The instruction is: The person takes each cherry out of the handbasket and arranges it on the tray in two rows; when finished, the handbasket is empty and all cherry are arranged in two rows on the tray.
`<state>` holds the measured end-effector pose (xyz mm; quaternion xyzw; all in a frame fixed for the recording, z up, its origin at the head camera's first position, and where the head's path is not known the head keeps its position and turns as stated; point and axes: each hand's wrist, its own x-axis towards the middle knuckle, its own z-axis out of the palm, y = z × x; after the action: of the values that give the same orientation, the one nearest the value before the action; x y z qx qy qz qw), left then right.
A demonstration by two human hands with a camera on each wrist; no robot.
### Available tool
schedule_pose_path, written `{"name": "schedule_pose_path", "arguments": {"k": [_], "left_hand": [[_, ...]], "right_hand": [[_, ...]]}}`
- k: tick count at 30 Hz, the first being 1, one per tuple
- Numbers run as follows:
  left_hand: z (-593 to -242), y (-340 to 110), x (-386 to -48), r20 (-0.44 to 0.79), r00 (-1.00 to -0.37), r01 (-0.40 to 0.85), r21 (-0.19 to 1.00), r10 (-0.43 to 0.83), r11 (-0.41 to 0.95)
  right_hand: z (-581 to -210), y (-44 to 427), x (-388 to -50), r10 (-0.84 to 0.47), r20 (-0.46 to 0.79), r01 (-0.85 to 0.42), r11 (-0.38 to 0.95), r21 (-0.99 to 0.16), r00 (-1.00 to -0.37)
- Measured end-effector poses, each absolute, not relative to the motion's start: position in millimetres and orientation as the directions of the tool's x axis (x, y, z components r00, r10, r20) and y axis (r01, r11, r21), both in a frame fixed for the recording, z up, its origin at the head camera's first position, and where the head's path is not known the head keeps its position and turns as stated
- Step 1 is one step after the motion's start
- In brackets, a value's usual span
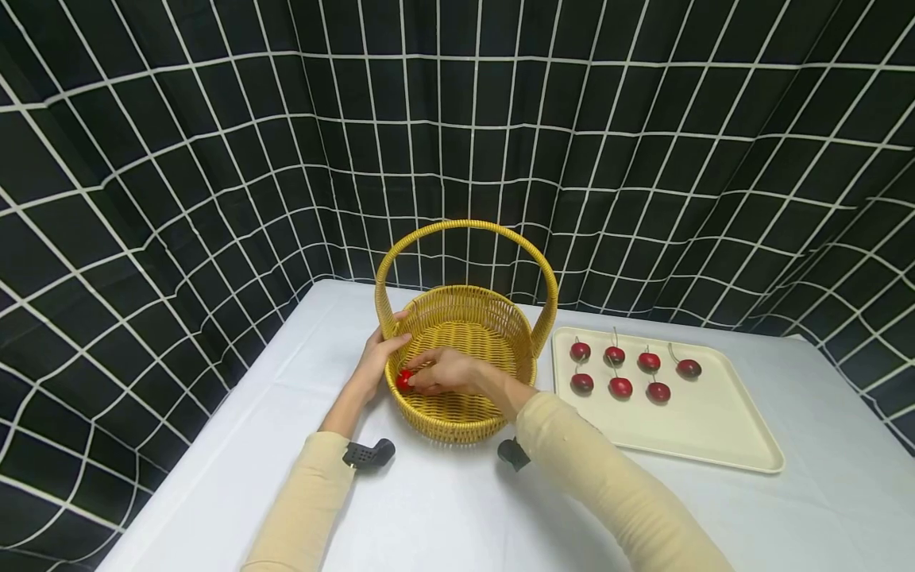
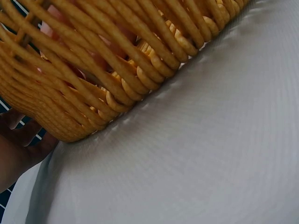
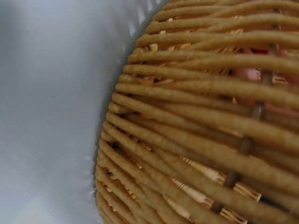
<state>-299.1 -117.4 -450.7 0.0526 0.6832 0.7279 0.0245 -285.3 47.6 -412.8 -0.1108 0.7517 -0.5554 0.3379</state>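
A yellow wicker basket [image 1: 461, 433] with a tall arched handle stands on the table. My left hand [image 1: 375, 357] grips its left rim near the foot of the handle, thumb over the edge and fingers outside. In the left wrist view, part of that left hand [image 2: 18, 144] lies against the outer weave. Inside the basket, my right hand [image 1: 450, 371] reaches to the left wall and pinches a bright red cherry [image 1: 404, 381] low by that side. Through the weave in the right wrist view, only bits of the right hand [image 3: 252, 74] show.
Right of the basket lies a cream tray [image 1: 700, 433]. Several dark red cherries [image 1: 620, 388] with stems sit in two rows on its far left part. A white cloth [image 1: 443, 516] covers the table; a black curtain [image 1: 443, 95] with white grid lines hangs behind and at the sides.
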Motion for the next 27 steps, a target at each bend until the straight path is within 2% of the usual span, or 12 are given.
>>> {"name": "schedule_pose_path", "arguments": {"k": [4, 8, 19, 27], "left_hand": [[-451.0, -117.5, -299.0, 0.044, -0.993, 0.037, 0.997, 0.107, -0.067], [-450.7, -117.1, -298.8, 0.04, -0.994, 0.033, 0.997, 0.103, -0.071], [-452.1, -118.2, -300.7, 0.045, -0.993, 0.037, 0.997, 0.111, -0.069], [-452.7, -117.6, -301.5, 0.052, -0.994, 0.046, 0.997, 0.094, -0.06]], "right_hand": [[-412.4, 44.6, -284.2, -0.532, -0.366, 0.124, 0.436, -0.891, -0.763], [-412.8, 41.7, -283.5, -0.52, -0.363, 0.092, 0.474, -0.876, -0.773], [-415.5, 37.9, -281.4, -0.495, -0.317, -0.004, 0.544, -0.839, -0.809], [-414.7, 37.2, -280.0, -0.484, -0.299, -0.027, 0.558, -0.83, -0.823]]}}
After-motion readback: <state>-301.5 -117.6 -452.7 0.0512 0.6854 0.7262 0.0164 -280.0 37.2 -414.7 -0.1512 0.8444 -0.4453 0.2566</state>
